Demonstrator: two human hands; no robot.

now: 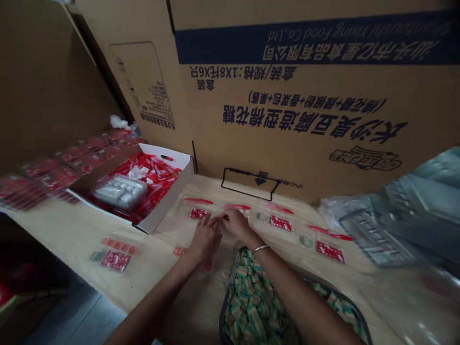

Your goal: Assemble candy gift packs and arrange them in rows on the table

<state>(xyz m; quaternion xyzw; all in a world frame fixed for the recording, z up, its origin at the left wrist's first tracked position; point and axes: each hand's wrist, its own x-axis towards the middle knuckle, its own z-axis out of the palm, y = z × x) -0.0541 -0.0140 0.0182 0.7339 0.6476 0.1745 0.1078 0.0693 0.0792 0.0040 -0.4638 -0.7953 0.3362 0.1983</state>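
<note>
My left hand and my right hand meet over a row of clear plastic trays on the table, fingertips close together. Both have their fingers closed in a pinch; whatever sits between them is too small and blurred to name. Beside the left fingers lies a red packet with white spots. A red plastic utensil lies just behind the right hand. To the right, another tray holds a spotted packet and a small green piece. The right forearm, with a bracelet, crosses a dark tray of striped green candy pieces.
A white box holds red utensils and a stack of clear trays. Filled red packs are stacked at far left. A filled tray lies near the front edge. Empty clear trays pile at right. Large cartons stand behind.
</note>
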